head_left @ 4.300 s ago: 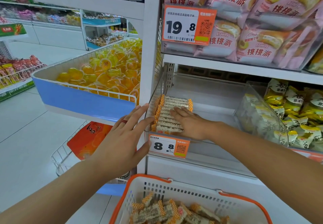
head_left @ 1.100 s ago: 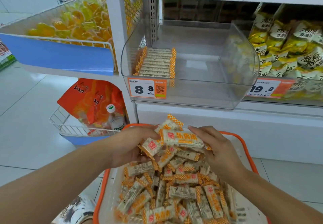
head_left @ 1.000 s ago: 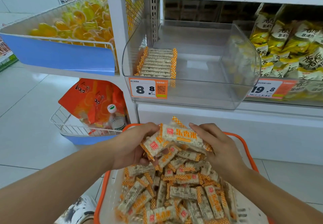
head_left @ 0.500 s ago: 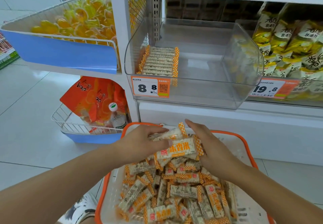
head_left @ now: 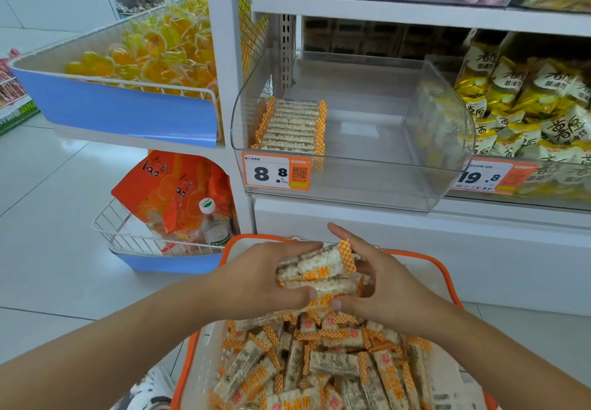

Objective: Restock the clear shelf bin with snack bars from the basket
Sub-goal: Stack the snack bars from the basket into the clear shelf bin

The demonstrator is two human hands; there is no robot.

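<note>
A white basket with an orange rim [head_left: 446,273] sits low in front of me, full of loose snack bars [head_left: 323,365] in clear and orange-checked wrappers. Above it, my left hand [head_left: 256,281] and my right hand [head_left: 383,294] together clasp a small bundle of snack bars [head_left: 319,269] between them. The clear shelf bin [head_left: 367,182] stands on the shelf ahead, with an 8.8 price tag on its front. Inside it, a neat row of snack bars [head_left: 292,125] lies against the left wall; the rest of the bin floor is bare.
A blue-fronted wire bin of yellow jelly cups [head_left: 140,58] juts out at the left. Below it a wire rack holds orange bags [head_left: 166,192] and a small bottle [head_left: 212,224]. Yellow-and-white snack bags [head_left: 537,102] fill the neighbouring bin at right. White floor tiles lie at left.
My hands have gathered the bars tighter, turning the bundle so its pale side shows. Earlier my hands were up at the shelf bin, pressing the row of bars in place.
</note>
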